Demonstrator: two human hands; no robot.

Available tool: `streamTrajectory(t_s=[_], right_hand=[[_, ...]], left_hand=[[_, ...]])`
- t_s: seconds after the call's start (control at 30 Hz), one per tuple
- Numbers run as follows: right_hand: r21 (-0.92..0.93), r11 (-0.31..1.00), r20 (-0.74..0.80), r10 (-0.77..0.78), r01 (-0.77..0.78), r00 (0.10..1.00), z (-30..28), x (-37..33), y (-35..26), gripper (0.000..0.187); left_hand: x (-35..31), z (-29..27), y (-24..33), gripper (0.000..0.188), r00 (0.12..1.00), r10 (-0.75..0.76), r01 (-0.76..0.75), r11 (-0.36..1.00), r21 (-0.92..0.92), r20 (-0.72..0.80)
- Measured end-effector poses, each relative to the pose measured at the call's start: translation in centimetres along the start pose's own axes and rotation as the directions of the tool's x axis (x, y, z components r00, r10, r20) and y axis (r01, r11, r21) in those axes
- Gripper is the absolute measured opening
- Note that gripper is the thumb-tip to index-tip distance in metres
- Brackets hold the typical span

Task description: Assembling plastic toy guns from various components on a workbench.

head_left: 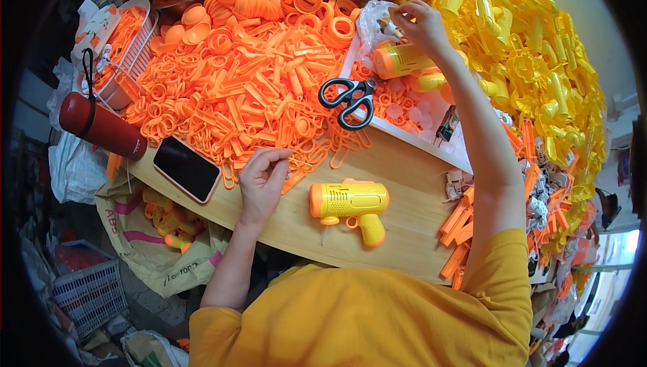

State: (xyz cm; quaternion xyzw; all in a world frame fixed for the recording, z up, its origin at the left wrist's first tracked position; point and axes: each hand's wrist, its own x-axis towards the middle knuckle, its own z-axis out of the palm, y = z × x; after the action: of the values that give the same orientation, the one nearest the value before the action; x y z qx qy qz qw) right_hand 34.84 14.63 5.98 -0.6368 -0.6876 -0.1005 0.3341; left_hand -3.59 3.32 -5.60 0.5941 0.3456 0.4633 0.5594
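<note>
On the wooden table in front of me lies a yellow and orange toy gun (350, 202), on its side with the grip toward me. Left of it, my left hand (264, 177) is closed, thumb and fingers drawn together beside the edge of the orange pile; whatever is between the fingertips is too small to make out. My right hand (419, 24) reaches far forward over a clear plastic bag (375, 24) of small parts. Its fingers are bent together, and what they pinch does not show. Another toy gun (404, 61) lies in the white tray below that wrist.
Black-handled scissors (350, 101) rest across the tray (441, 150). Loose orange plastic parts (236, 77) are heaped at the back left, yellow shells (539, 43) at the right. A phone (187, 169) and a red flask (101, 126) lie left. A sack (151, 259) hangs below the table edge.
</note>
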Motion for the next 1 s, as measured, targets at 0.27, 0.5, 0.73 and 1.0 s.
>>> streamTrajectory(t_s=[0.27,0.5,0.73,1.0], right_hand=[[0.045,0.974,0.016,0.222,-0.223,0.975,-0.3,0.0,-0.4,0.019],[-0.370,0.928,0.189,0.039,0.034,0.981,0.6,0.2,0.3,0.018],[-0.210,0.949,0.376,0.302,-0.237,0.876,-0.3,0.5,-2.0,0.027],[-0.348,0.936,0.322,0.164,-0.045,0.932,0.7,0.4,-1.7,0.021]], left_hand=[[-0.5,0.3,0.6,0.017,1.000,-0.009,0.009,0.998,-0.065,0.000],[-1.2,0.3,0.7,0.015,1.000,0.002,-0.003,0.999,-0.052,-0.006],[-1.6,-0.5,0.2,0.015,0.999,-0.029,0.028,0.998,-0.062,-0.018],[-1.5,-0.6,0.0,0.017,0.996,-0.075,0.072,0.993,-0.092,-0.037]])
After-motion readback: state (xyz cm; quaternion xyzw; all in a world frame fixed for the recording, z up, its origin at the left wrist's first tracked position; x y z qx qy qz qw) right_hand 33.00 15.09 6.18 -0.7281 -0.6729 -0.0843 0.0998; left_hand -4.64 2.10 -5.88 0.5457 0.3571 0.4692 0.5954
